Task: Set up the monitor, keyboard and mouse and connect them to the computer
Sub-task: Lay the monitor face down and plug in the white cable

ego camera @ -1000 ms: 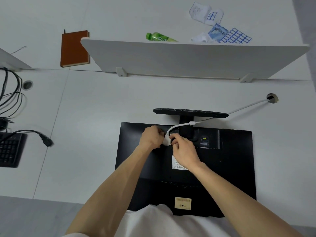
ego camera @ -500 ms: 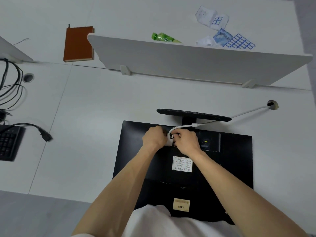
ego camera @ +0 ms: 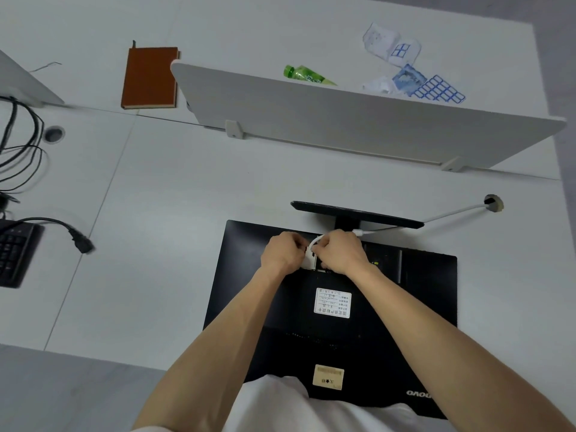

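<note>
A black monitor (ego camera: 414, 307) lies face down on the white desk (ego camera: 174, 232), its back towards me and its stand base (ego camera: 355, 215) at the far edge. A white connector (ego camera: 310, 256) sits at the port area on the monitor's back. My left hand (ego camera: 282, 252) and my right hand (ego camera: 341, 252) both pinch this connector from either side. Its white cable (ego camera: 452, 212) runs right to a desk grommet (ego camera: 493, 203). A black keyboard (ego camera: 14, 252) lies at the left edge. No mouse is in view.
A loose black power plug (ego camera: 81, 243) and cable lie left of the monitor, with more black cables (ego camera: 21, 145) beyond. A white divider panel (ego camera: 343, 120) stands across the desk. Behind it lie a brown notebook (ego camera: 149, 77), a green bottle (ego camera: 304, 74) and papers (ego camera: 405, 73).
Both hands have stayed at the white connector, closing in tighter around it. The view has shifted slightly, showing more of the monitor's back.
</note>
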The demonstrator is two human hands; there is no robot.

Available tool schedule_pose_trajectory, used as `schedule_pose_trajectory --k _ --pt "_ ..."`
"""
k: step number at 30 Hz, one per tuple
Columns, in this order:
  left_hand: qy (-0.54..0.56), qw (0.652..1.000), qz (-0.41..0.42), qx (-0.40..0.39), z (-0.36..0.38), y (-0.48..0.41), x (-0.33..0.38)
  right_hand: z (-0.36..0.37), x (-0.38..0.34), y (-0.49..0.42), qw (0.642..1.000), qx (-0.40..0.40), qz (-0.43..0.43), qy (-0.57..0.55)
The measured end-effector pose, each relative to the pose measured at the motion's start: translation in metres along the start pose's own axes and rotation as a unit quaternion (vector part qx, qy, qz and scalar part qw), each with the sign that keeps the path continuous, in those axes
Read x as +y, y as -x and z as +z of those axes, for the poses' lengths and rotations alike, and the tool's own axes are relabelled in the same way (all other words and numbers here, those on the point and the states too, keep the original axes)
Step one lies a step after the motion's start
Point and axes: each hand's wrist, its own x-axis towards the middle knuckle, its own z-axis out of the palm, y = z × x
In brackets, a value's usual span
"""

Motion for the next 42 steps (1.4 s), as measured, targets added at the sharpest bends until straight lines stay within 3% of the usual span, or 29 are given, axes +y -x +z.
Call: schedule_pose_trajectory --k 4,11,16,19,24,27,34,42 --pt "-0.008 1.000 0.003 -0.002 -0.002 -0.001 0.001 0.006 0.009 0.006 0.993 0.011 0.007 -0.117" --pt "-0.031 0.999 0.002 -0.006 -0.003 0.000 0.003 -0.007 -0.013 0.002 0.997 -0.019 -0.013 0.072" --pt "-0.114 0.991 0.043 0.060 -0.002 0.006 0.002 0.007 0.007 0.012 0.998 0.016 0.010 -0.058" --pt "-0.132 0.988 0.021 0.081 0.000 0.006 0.002 0.013 0.010 0.014 0.995 0.029 0.006 -0.091" --pt "-0.132 0.990 -0.026 0.045 0.000 0.007 0.007 0.001 -0.012 0.010 0.999 -0.002 0.005 0.039" --pt "-0.096 0.994 -0.046 0.033 0.001 0.005 0.006 -0.006 -0.027 0.009 0.998 -0.013 0.020 0.061" --pt "-0.099 0.992 -0.044 0.056 0.007 0.003 0.006 0.007 0.000 0.014 0.995 0.026 0.043 -0.086" --pt "-0.105 0.993 -0.057 0.017 0.005 -0.003 0.006 -0.012 -0.024 0.008 0.997 -0.016 0.023 0.069"
